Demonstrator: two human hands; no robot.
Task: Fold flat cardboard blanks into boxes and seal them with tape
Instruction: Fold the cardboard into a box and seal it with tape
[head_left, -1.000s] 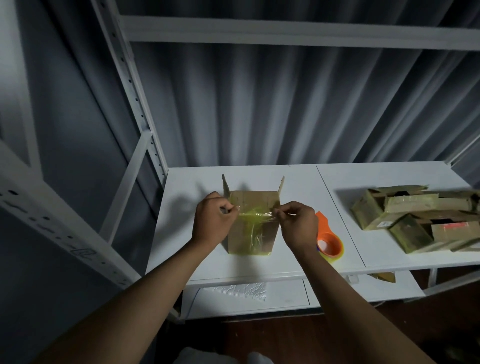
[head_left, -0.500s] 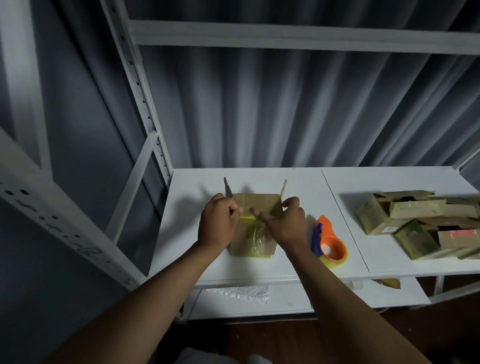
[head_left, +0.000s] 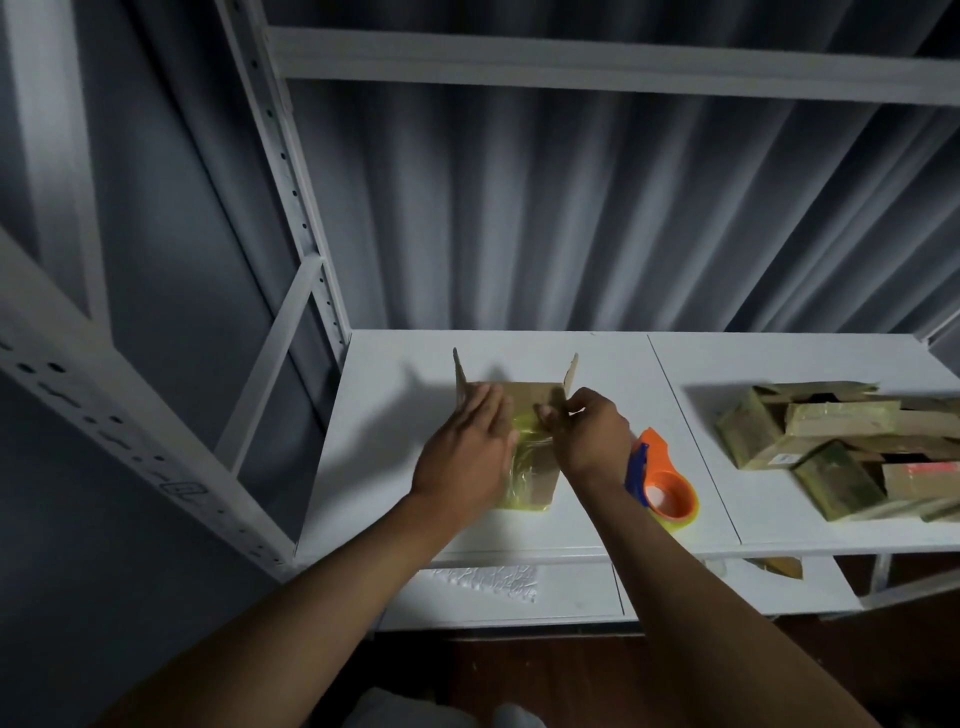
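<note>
On the white shelf, just left of the one orange tape dispenser, stood one cardboard box between two hands, the left hand pressing flat-fingered on its taped top, the right hand pinching the yellowish tape.

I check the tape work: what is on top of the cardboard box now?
Yellowish tape and both hands: left hand lies flat, right hand pinches at the tape. The seam beneath is covered.
</note>
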